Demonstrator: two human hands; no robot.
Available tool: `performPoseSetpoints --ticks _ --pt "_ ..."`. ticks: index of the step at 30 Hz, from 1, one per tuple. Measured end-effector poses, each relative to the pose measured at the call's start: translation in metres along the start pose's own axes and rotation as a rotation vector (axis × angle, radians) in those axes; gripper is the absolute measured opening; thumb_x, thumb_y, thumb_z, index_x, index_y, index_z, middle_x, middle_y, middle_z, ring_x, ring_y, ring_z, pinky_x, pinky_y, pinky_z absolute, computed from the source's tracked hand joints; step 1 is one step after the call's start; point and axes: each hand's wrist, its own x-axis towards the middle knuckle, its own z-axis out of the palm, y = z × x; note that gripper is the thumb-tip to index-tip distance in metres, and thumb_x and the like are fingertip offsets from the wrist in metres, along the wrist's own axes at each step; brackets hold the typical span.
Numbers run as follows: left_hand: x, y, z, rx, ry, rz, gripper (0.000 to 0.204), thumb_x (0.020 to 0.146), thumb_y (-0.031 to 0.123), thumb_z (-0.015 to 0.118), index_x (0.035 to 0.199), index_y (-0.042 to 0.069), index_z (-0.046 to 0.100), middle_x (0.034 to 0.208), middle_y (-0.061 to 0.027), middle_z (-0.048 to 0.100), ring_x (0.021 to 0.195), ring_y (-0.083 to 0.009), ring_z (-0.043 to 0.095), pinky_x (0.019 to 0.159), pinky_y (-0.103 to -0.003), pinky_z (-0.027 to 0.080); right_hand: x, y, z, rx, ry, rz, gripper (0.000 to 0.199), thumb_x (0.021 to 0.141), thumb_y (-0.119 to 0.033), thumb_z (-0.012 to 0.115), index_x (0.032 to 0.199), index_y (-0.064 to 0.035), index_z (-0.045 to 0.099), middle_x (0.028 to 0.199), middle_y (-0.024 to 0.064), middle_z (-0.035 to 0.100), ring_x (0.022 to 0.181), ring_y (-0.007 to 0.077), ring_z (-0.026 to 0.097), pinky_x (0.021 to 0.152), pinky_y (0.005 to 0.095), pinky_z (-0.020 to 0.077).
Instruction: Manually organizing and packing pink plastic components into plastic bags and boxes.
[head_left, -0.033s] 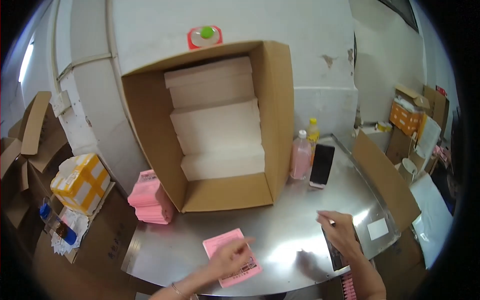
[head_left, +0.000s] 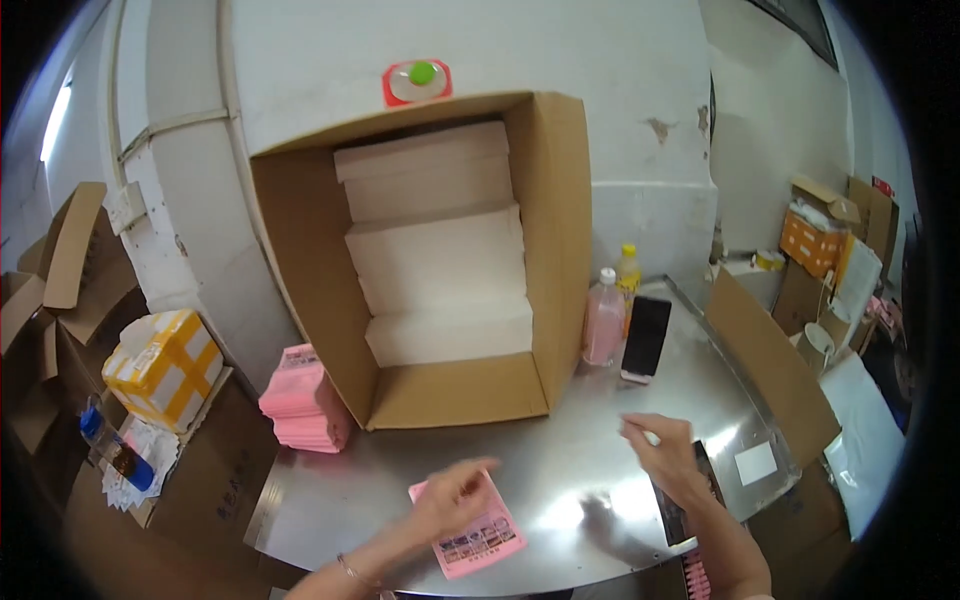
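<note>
A flat pink printed packet (head_left: 480,535) lies on the metal table in front of me. My left hand (head_left: 452,500) is over its upper part, fingers partly stretched and apart, with nothing visible gripped; whether it touches the packet I cannot tell. To the right, my right hand (head_left: 662,452) is raised above the table with its fingers pinched together. A small whitish thing shows at those fingers, too small to name. A pile of similar pink packets (head_left: 303,400) stands at the left. A large open cardboard box (head_left: 455,390) holds white blocky packs (head_left: 435,260).
Right of the box stand a pink bottle (head_left: 603,325), a yellow-capped bottle (head_left: 628,270) and a propped phone (head_left: 646,340). A dark flat tray (head_left: 675,510) and a white card (head_left: 756,461) lie by my right forearm. A cardboard flap (head_left: 770,360) borders the table's right side.
My left hand has shifted slightly up and left over the packet, uncovering more of its printed lower part. My right hand has moved a little up and left. The view has tilted slightly.
</note>
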Motion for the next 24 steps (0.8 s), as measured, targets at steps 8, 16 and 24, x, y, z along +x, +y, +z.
performPoseSetpoints --ticks 8,16,24 --pt "0.134 -0.114 -0.108 0.777 0.167 -0.279 0.100 0.074 0.035 0.079 0.149 0.002 0.023 0.139 -0.0291 0.034 0.127 -0.0458 0.035 0.104 -0.056 0.036 0.163 -0.029 0.156 -0.028 -0.114 -0.158 0.077 0.083 -0.032 0.072 0.139 0.0106 0.040 0.135 0.0291 0.052 0.123 0.0373 0.054 0.103 0.0402 0.0424" --pt "0.283 -0.151 -0.187 0.338 0.488 -0.319 0.094 0.075 0.033 0.079 0.143 -0.007 0.027 0.139 -0.0289 0.043 0.127 -0.0405 0.045 0.109 -0.044 0.037 0.341 -0.049 0.203 -0.094 0.331 0.044 0.089 0.074 -0.024 0.081 0.141 0.0090 0.033 0.140 0.0341 0.042 0.133 0.0434 0.041 0.112 0.0449 0.0341" --pt "0.337 -0.172 -0.195 0.436 0.838 -0.449 0.110 0.068 0.025 0.079 0.149 -0.005 0.011 0.152 -0.0295 0.018 0.142 -0.0463 0.016 0.117 -0.052 0.021 0.369 -0.049 0.237 -0.212 0.389 0.126 0.091 0.070 -0.029 0.084 0.141 0.0002 0.034 0.132 0.0294 0.040 0.128 0.0449 0.038 0.108 0.0485 0.0360"
